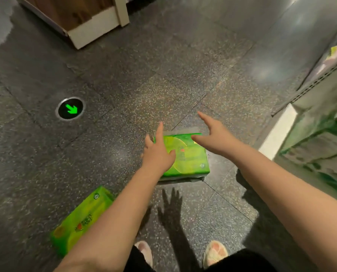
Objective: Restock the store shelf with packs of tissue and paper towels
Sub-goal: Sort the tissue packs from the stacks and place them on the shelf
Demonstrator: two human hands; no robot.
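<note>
Left hand [157, 152] fingers straight and spread, index pointing up-frame, holding nothing; it sits over the left edge of a green tissue pack [189, 154], contact or just above, can't tell. Right hand [214, 136] also spread wide and empty, thumb out toward the pack's top right corner, fingers reaching past its far edge, looks apart from it, not gripping. The pack lies flat on the dark speckled floor [124, 85], just ahead of the person's feet, between the two hands. Judgement on handling: plastic-wrapped soft tissue, so light, squashy, film likely a bit slick; best taken with one hand on each short end or a palm-squeeze on both long sides, not pinching the film, which could tear or slip. Count: two green tissue packs visible, the second pack [79, 220] lying angled on the floor at lower left, partly hidden by the left forearm, well apart from the first. No paper towel packs that I can pick out. Store shelf [321, 122] at right edge, blurred, holds green-and-white stock, too smeared to count. Two slippered feet [214, 252] at the bottom. One round floor light with green arrow [70, 108] at left. One wooden display base [89, 18] top left. Neither pack is on the shelf yet.
</note>
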